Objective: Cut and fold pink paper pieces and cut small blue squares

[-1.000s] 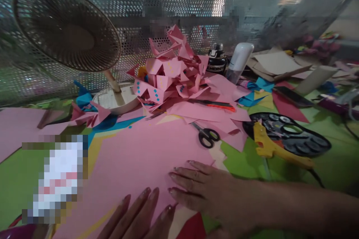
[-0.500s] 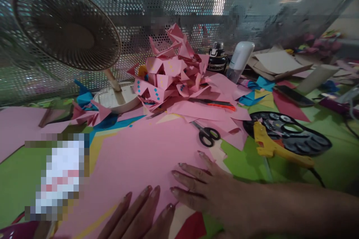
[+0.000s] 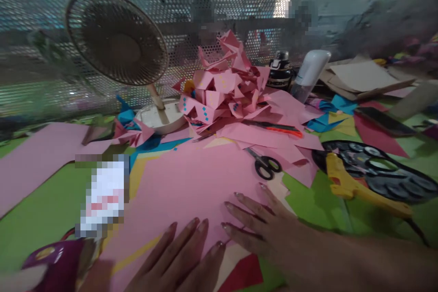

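Observation:
My left hand lies flat on a large pink paper sheet, fingers stretched out. Flat on the sheet's right side, my right hand has its fingers spread; neither hand grips anything. Black-handled scissors rest just beyond my right fingertips, blades pointing away over pink paper. Yellow paper shows under the sheet's left edge. A red paper piece and cream scraps lie between and below my hands. To the right of my right hand is a yellow glue gun, leaning on a black paint palette.
A heap of folded pink paper rises at the back, with an orange-and-black cutter before it. Behind stand a fan, a black bottle and a white-topped bottle. A purple object sits lower left; a phone lies right.
The view has turned left, so everything appears further right, and more of the purple object shows. Both hands remain flat on the pink sheet.

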